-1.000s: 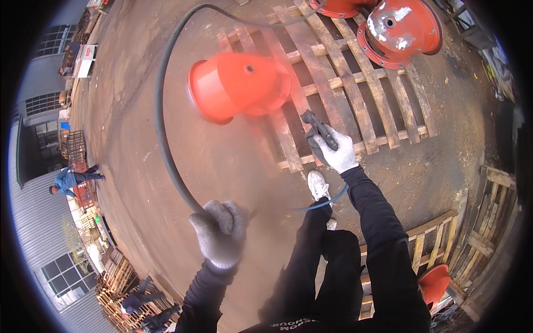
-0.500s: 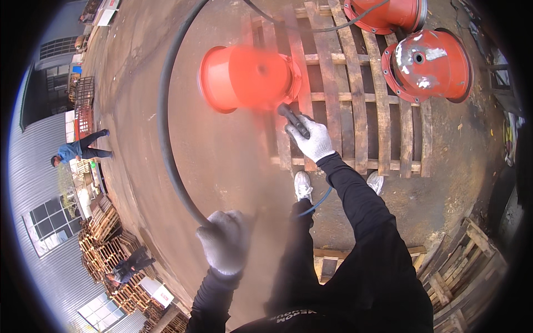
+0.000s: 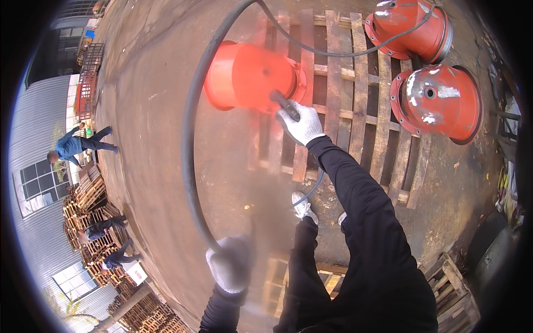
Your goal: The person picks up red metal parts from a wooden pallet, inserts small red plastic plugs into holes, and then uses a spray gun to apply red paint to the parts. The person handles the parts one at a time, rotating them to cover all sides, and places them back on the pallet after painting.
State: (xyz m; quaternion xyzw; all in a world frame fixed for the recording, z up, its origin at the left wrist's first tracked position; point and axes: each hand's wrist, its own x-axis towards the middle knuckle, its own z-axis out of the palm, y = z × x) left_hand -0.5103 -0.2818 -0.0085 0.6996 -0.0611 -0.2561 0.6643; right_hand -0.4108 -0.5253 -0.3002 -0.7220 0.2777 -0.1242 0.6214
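My left hand (image 3: 230,265), in a whitish knit glove and partly blurred, is closed round a thick black hose (image 3: 191,139) near the lower middle. From it the hose arcs far and then right. My gloved right hand (image 3: 304,125) is closed round a dark, stick-shaped hand tool (image 3: 287,105); its kind is unclear. The tool's tip points at a bright red, drum-like metal housing (image 3: 252,72) with a flange. The tip overlaps the housing's near side in view; contact cannot be told. A thin blue hose (image 3: 312,191) hangs below my right forearm.
Under the housing's right side lies a slatted wooden pallet (image 3: 358,111). Two more red housings, one scuffed (image 3: 438,100) and one farther (image 3: 411,28), stand at the right. People (image 3: 83,145) walk by stacked pallets (image 3: 91,222) at left. A greyish blur covers the lower middle.
The view has shifted, and the pallet and right-hand housings appear lower and farther right. My right hand and tool are nearer the red housing in view. Both hands keep their holds.
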